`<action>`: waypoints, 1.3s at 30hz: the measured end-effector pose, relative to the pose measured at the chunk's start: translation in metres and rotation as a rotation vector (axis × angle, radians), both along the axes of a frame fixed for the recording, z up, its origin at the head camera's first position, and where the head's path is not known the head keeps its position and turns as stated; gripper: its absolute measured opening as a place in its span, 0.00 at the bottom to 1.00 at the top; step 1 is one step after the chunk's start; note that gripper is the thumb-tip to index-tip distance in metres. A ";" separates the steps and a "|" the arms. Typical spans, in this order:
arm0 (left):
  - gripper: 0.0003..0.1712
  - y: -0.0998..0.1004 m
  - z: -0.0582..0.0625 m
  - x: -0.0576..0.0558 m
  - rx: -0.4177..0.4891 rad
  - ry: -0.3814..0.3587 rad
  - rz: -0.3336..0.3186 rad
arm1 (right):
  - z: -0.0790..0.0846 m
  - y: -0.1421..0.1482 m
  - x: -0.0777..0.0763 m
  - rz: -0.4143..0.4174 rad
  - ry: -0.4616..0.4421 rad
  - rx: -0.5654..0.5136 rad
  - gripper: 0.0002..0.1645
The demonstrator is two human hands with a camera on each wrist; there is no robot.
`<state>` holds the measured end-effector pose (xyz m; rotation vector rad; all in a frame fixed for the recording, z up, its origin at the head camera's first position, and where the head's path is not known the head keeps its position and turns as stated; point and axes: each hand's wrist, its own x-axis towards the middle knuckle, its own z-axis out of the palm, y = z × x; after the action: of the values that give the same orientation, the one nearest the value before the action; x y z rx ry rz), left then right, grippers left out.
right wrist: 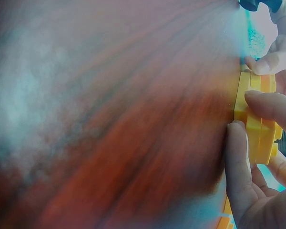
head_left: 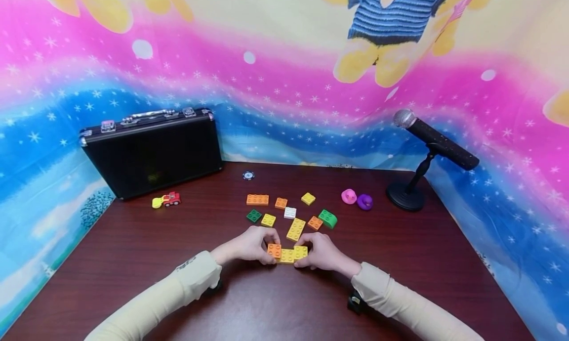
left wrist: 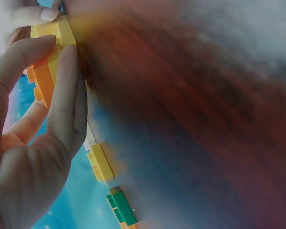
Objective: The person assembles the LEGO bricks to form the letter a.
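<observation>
Both hands hold a small joined row of toy building bricks low over the table near its middle. My left hand (head_left: 254, 244) pinches the left end, where an orange brick (head_left: 274, 250) sits. At the right end, my right hand (head_left: 323, 252) grips a yellow brick (head_left: 301, 252) between thumb and fingers. Between them a yellow brick (head_left: 287, 255) shows its studs, set lower than the two ends. In the right wrist view the yellow brick (right wrist: 260, 143) appears stacked in layers. The left wrist view shows the orange brick (left wrist: 43, 81) against yellow, partly hidden by fingers.
Loose bricks lie just beyond the hands, including a long yellow one (head_left: 295, 230), a white one (head_left: 290, 212) and a green curved one (head_left: 328, 219). Farther out are toy ducks (head_left: 348, 196), a microphone stand (head_left: 405, 196), a black case (head_left: 153, 153), a toy car (head_left: 171, 198) and a chip (head_left: 248, 175).
</observation>
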<state>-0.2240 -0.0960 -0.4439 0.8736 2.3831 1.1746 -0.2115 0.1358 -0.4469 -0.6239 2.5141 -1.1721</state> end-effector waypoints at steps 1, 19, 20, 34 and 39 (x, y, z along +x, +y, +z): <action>0.17 0.001 0.000 0.001 -0.006 0.005 -0.007 | 0.000 0.000 0.000 0.000 -0.002 -0.001 0.19; 0.15 0.008 0.001 0.004 -0.019 0.128 0.022 | 0.001 0.000 0.001 -0.005 -0.019 -0.008 0.19; 0.15 0.008 0.001 0.004 -0.028 0.146 0.023 | 0.001 0.000 0.001 -0.006 -0.018 -0.009 0.19; 0.16 0.007 0.002 0.004 -0.067 0.202 0.037 | 0.001 -0.001 0.001 -0.011 -0.010 -0.004 0.19; 0.17 0.007 0.001 0.005 -0.047 0.124 0.022 | -0.001 -0.001 0.000 -0.013 -0.015 -0.003 0.20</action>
<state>-0.2187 -0.0894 -0.4431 0.9321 2.5149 1.0972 -0.2114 0.1350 -0.4478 -0.5990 2.5078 -1.1813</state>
